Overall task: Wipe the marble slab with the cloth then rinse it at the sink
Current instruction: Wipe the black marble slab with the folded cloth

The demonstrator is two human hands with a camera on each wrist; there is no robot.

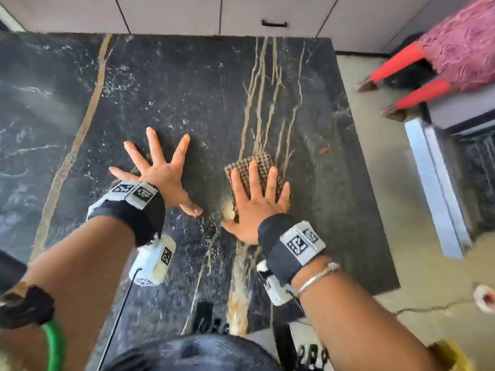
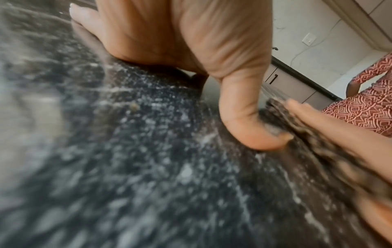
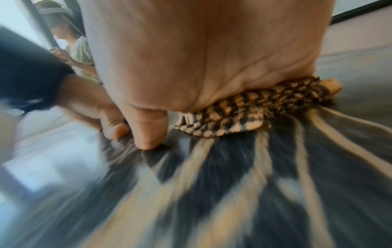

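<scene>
The black marble slab (image 1: 187, 84) with tan veins fills the middle of the head view. My right hand (image 1: 258, 199) lies flat with straight fingers on a folded brown-and-black checked cloth (image 1: 261, 163), pressing it onto the slab. The right wrist view shows the cloth (image 3: 254, 109) squashed under my right palm (image 3: 212, 58). My left hand (image 1: 160, 170) is spread flat on the bare slab just left of the cloth, its thumb close to my right thumb. In the left wrist view my left hand (image 2: 191, 42) rests on the speckled slab (image 2: 127, 167).
White cabinet fronts (image 1: 174, 12) with a black handle run behind the slab. The slab's right edge (image 1: 369, 183) drops to a pale floor. A person in a pink garment (image 1: 460, 46) stands at the right by a metal-edged counter (image 1: 434, 188). Another person (image 3: 74, 48) sits beyond.
</scene>
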